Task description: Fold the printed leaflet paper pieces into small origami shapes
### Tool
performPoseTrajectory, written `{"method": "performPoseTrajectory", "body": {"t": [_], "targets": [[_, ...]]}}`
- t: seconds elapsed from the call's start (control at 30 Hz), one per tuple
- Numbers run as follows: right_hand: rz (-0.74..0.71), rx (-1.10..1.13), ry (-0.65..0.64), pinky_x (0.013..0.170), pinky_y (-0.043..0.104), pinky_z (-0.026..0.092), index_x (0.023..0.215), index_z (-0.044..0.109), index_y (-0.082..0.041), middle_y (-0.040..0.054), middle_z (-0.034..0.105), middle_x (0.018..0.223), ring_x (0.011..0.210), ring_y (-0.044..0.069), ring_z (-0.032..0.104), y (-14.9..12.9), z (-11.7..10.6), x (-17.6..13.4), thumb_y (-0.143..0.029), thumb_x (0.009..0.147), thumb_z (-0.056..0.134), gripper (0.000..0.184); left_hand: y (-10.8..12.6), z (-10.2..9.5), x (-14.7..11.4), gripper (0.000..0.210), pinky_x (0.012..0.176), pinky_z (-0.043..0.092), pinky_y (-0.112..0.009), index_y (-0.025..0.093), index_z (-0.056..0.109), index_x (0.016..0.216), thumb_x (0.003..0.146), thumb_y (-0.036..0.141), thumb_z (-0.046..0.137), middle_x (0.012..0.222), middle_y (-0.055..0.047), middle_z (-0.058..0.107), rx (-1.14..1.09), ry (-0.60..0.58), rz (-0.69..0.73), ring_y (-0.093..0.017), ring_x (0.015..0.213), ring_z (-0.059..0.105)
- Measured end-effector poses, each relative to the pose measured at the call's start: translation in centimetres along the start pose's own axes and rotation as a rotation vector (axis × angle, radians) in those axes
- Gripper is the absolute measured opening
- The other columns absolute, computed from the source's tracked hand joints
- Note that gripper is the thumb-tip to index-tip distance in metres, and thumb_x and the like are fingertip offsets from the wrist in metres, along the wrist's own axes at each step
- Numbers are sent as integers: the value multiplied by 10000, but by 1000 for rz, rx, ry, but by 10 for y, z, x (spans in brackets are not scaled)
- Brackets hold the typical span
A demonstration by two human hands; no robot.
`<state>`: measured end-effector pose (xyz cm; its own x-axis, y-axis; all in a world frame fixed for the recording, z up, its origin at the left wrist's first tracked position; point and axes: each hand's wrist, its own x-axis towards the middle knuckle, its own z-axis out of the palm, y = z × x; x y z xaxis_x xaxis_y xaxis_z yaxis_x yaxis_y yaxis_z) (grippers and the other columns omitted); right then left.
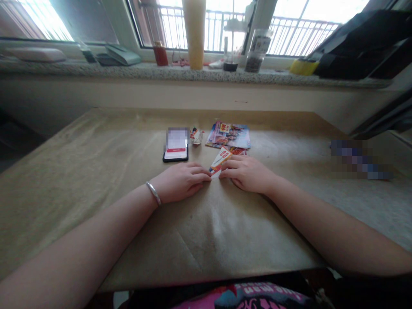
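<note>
A small folded piece of printed paper (219, 159), white with red, orange and blue, lies on the table between my hands. My left hand (183, 182), a silver bangle on its wrist, has its fingers together, pressing the paper's near left corner. From the other side, my right hand (246, 172) holds the paper's right edge with bent fingers, partly covering it. Just beyond them lies a stack of colourful printed leaflets (232, 134). A crumpled bit of paper (196, 136) sits to the left of the stack, beside a phone (176, 154) with a lit screen.
A tan cover lies over the table (128, 128). At the far right is a blurred bluish item (358, 159). The windowsill (122, 71) behind holds a red-brown jar (160, 54), a tall yellowish cylinder (195, 38), clear containers and a yellow roll (304, 66).
</note>
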<state>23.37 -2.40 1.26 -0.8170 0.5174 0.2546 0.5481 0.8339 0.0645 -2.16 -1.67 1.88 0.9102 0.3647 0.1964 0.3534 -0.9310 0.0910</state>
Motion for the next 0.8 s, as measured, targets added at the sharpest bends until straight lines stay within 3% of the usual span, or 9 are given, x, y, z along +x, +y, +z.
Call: {"method": "performPoseTrajectory", "body": {"t": [0.8], "targets": [[41, 42, 25, 816, 324, 442, 906, 708, -230, 47, 681, 989, 913, 194, 572, 15, -6, -15, -82, 807, 477, 291, -1, -2, -1, 269, 912, 497, -313, 206, 654, 1037, 877, 137, 449, 1158, -31, 651, -43, 39, -3, -177, 1053, 593]]}}
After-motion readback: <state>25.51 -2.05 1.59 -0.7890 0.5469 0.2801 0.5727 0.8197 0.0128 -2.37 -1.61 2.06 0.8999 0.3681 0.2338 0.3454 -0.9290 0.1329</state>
